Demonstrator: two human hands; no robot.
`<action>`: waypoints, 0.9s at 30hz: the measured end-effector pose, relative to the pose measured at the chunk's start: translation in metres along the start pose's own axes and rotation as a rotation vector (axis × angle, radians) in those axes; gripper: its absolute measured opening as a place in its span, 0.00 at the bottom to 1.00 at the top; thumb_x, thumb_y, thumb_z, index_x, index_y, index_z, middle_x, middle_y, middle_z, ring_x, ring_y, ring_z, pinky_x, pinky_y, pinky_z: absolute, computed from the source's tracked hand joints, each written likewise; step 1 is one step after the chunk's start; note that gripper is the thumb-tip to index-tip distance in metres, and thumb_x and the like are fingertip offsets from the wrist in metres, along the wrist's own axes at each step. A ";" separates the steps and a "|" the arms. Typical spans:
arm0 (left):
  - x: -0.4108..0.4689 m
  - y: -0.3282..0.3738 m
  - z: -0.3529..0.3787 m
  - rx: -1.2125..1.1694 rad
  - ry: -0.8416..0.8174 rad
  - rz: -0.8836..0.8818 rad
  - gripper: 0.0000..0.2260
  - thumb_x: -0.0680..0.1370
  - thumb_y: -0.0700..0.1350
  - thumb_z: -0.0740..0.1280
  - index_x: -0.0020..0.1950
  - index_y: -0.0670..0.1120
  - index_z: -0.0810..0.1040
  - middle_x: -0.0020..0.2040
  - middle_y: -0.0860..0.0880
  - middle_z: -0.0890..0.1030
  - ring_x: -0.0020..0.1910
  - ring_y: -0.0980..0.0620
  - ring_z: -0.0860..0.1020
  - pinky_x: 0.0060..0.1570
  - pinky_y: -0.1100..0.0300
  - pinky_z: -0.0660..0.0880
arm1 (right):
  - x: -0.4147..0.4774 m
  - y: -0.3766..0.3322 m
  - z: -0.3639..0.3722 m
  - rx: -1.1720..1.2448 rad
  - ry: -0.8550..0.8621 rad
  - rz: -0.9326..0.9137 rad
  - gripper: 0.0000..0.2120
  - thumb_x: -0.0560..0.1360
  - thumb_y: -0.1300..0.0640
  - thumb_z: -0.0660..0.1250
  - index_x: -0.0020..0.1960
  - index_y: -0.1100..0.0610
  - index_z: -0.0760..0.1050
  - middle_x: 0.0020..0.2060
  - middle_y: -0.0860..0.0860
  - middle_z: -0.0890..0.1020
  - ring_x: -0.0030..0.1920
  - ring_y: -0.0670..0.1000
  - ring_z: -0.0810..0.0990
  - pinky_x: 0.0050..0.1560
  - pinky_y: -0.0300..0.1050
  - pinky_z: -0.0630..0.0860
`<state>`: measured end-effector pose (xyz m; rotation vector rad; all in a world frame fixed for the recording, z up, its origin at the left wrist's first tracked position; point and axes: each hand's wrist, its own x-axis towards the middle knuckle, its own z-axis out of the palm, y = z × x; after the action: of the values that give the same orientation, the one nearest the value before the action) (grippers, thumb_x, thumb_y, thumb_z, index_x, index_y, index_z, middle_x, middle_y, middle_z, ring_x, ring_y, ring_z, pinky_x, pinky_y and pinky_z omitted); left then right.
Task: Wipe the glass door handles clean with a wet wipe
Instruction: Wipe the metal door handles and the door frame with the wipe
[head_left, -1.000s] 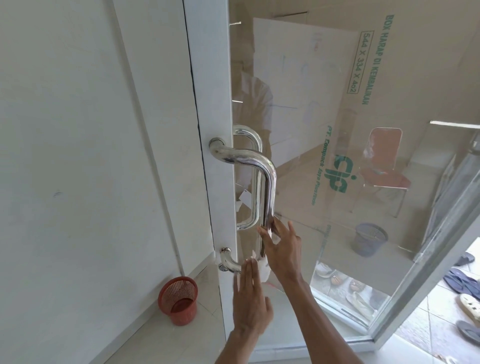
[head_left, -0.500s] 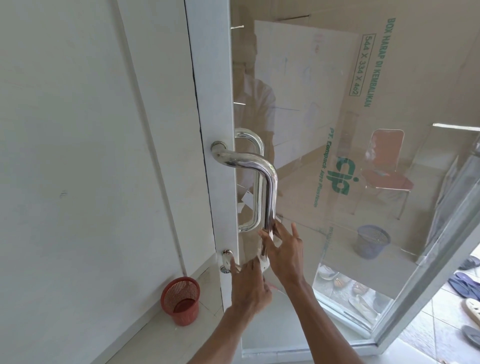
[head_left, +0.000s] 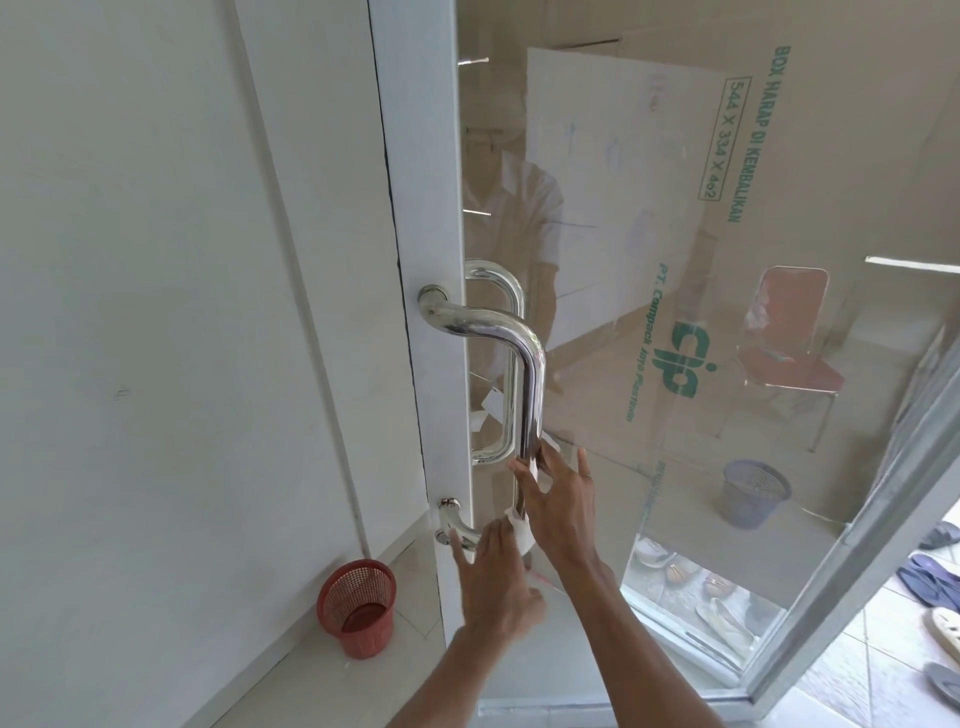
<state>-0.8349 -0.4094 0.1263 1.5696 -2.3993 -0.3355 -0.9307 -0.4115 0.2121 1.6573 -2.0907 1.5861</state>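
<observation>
A chrome D-shaped door handle (head_left: 531, 374) stands on the near face of the glass door (head_left: 675, 467), and its twin handle (head_left: 496, 364) shows through the glass behind it. My right hand (head_left: 563, 501) wraps the low part of the upright bar, thumb on the left and fingers on the right, pinching a white wet wipe (head_left: 522, 530) against the metal. The wipe sticks out above and below that hand. My left hand (head_left: 498, 577) is just below, its straight fingers touching the handle's bottom bend near the lower mount.
The white door frame (head_left: 415, 208) and a white wall lie to the left. A red mesh bin (head_left: 358, 608) stands on the floor by the wall. Through the glass are a blue bin (head_left: 753, 491) and a red chair (head_left: 789, 358). Sandals (head_left: 935, 571) lie at the right.
My left hand, curled over the handle's bottom bend half a second ago, now has its fingers straightened and spread against it. My right hand has stayed on the lower bar with the wipe.
</observation>
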 end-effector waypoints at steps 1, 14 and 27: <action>0.003 0.012 -0.001 -0.120 0.001 -0.057 0.38 0.70 0.49 0.66 0.77 0.43 0.56 0.76 0.51 0.63 0.77 0.54 0.59 0.74 0.38 0.36 | 0.001 0.000 -0.001 -0.012 -0.007 0.011 0.18 0.76 0.40 0.62 0.54 0.53 0.78 0.34 0.42 0.81 0.37 0.48 0.80 0.75 0.53 0.55; 0.042 0.075 -0.138 -1.061 0.260 0.079 0.25 0.69 0.35 0.67 0.64 0.50 0.72 0.56 0.54 0.81 0.58 0.55 0.79 0.57 0.59 0.77 | 0.033 -0.013 -0.031 0.359 -0.018 0.192 0.35 0.77 0.30 0.44 0.54 0.51 0.82 0.46 0.48 0.85 0.50 0.46 0.82 0.51 0.41 0.75; 0.004 0.099 -0.150 -1.457 0.226 0.040 0.19 0.75 0.51 0.63 0.65 0.49 0.73 0.60 0.42 0.78 0.63 0.41 0.75 0.66 0.41 0.70 | -0.002 -0.020 -0.040 0.114 -0.116 -0.012 0.11 0.77 0.59 0.58 0.51 0.50 0.78 0.43 0.43 0.83 0.46 0.42 0.79 0.67 0.45 0.64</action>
<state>-0.8716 -0.3821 0.3007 0.7407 -1.2617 -1.3673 -0.9358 -0.3800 0.2437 1.8365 -2.0732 1.6740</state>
